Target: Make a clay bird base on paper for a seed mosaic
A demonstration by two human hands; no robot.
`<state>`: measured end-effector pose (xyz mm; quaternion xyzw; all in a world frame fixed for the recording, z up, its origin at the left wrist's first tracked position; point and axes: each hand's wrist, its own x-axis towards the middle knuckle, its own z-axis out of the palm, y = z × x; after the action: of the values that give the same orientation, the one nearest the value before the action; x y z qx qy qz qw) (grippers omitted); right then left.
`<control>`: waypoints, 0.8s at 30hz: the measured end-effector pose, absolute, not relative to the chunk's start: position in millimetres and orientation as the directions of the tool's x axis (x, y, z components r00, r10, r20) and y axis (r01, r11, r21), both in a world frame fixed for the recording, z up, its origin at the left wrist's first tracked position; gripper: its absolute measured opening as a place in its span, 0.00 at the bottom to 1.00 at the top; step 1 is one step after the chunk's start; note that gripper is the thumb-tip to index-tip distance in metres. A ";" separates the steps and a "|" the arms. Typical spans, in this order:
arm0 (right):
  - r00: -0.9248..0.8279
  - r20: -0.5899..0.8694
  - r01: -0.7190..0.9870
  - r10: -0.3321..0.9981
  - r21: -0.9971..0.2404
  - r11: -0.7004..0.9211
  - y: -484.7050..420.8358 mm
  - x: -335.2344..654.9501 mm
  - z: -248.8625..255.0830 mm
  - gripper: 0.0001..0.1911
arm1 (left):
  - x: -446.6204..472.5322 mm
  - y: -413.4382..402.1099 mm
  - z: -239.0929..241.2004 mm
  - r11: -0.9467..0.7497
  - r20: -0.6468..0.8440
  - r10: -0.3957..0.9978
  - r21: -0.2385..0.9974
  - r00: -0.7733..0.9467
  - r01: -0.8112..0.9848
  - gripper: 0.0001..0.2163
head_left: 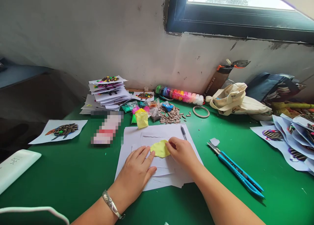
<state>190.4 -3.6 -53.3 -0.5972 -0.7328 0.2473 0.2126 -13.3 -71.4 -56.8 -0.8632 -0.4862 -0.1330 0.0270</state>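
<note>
A flattened oval of yellow modelling clay (159, 149) lies on a small sheet of white paper (157, 171), on top of a stack of larger white sheets (131, 133). My left hand (138, 167) rests flat on the paper with its fingers stretched out, the fingertips at the clay's left edge. At the right edge of the clay, my right hand (183, 153) is closed, thumb and finger pressed together on the rim; the fingertips are partly hidden. Beyond it a black pen (183, 132) lies on the stack. The yellow clay packet (141, 118) sits just past the sheets.
Bags of coloured clay (130, 106), loose sunflower seeds (171, 115) and a tape roll (201, 111) lie behind the paper. A blue utility knife (237, 171) is on the right. Seed pictures are stacked (109, 97) back left; a white device (18, 167) sits left.
</note>
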 end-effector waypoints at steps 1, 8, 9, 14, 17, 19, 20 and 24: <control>-0.195 0.016 0.770 0.981 -0.617 0.164 -3.6 190.5 -53.1 0.14 | -12.9 -71.8 -56.7 -0.524 0.252 0.833 0.074 0.492 0.849 0.18; -0.194 0.009 0.747 0.981 -0.647 0.154 -3.3 192.5 -55.2 0.16 | -12.6 -76.7 -56.7 -0.520 0.255 0.834 0.068 0.489 0.851 0.21; -0.196 0.009 0.746 0.981 -0.648 0.155 -3.0 192.8 -55.7 0.16 | -12.6 -76.9 -57.1 -0.519 0.254 0.835 0.066 0.488 0.852 0.21; -0.205 0.052 0.782 0.977 -0.591 0.195 -2.0 192.9 -57.3 0.17 | -12.4 -76.7 -59.3 -0.515 0.256 0.839 0.094 0.479 0.852 0.20; -0.204 0.061 0.830 0.977 -0.518 0.205 -3.2 192.1 -57.5 0.16 | -12.0 -76.9 -60.0 -0.512 0.267 0.842 0.123 0.469 0.850 0.20; -0.204 0.059 0.868 0.977 -0.450 0.209 -4.3 191.8 -58.0 0.15 | -11.7 -77.1 -60.1 -0.509 0.269 0.844 0.135 0.463 0.850 0.19; -0.204 0.057 0.884 0.977 -0.417 0.209 -4.7 191.8 -58.3 0.14 | -11.6 -77.2 -60.1 -0.507 0.268 0.846 0.138 0.461 0.851 0.19; -0.195 0.056 0.904 0.979 -0.377 0.202 -4.3 193.3 -56.8 0.13 | -11.3 -76.8 -60.2 -0.503 0.260 0.851 0.152 0.457 0.851 0.20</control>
<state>193.3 -4.3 -56.8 -0.6179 -0.7618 0.1315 0.1433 -11.3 -76.8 -60.2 -0.8535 -0.4985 -0.1522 0.0000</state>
